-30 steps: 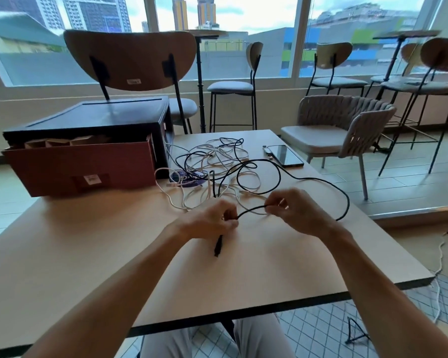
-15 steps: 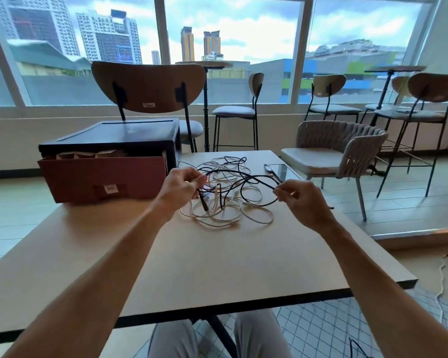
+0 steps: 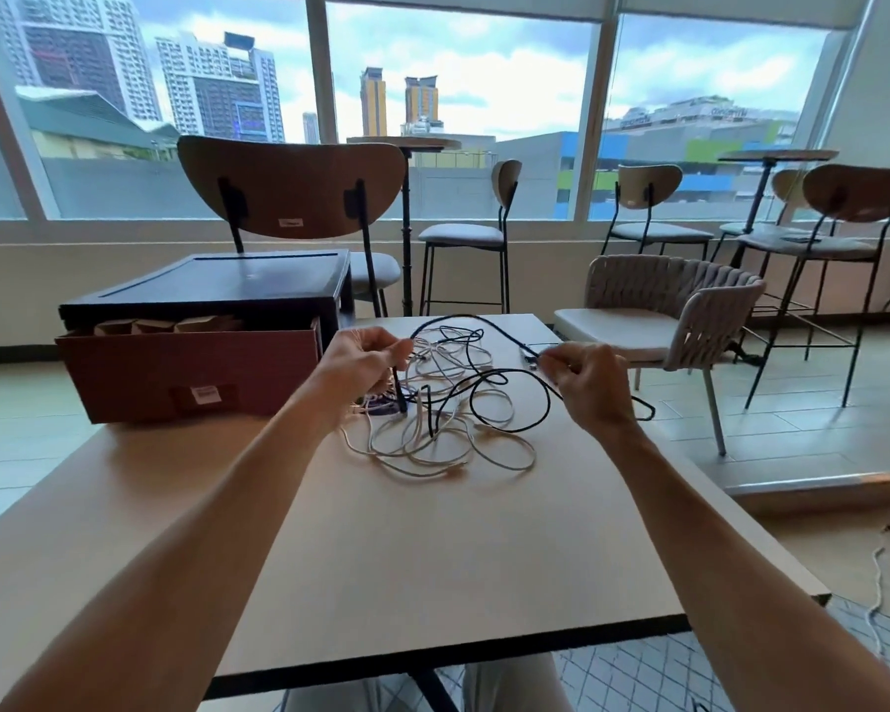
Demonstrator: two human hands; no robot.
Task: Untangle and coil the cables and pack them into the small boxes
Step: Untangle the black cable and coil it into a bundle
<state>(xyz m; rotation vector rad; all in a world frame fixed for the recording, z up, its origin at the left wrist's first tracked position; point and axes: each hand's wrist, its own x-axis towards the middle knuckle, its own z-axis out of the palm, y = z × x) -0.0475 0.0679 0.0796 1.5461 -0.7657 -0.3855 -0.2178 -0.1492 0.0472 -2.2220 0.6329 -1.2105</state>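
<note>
A tangle of white cables [image 3: 432, 444] lies on the beige table [image 3: 381, 557], with a black cable [image 3: 509, 398] looped through it. My left hand [image 3: 361, 362] pinches the black cable near one end, whose plug hangs down. My right hand [image 3: 587, 377] pinches the same cable further along, raised above the table. A black arc of it spans between both hands at the far side. A red-brown open box [image 3: 191, 372] at the left holds several small brown boxes [image 3: 155, 327] along its top edge.
A black lid or tray [image 3: 217, 285] sits behind and over the red box. A phone [image 3: 540, 347] lies at the far right of the table, partly hidden by my right hand. Chairs and stools stand beyond the table, by the windows.
Both hands have lifted the black cable up and away from me, over the tangle, and spread further apart. The view has tilted upward.
</note>
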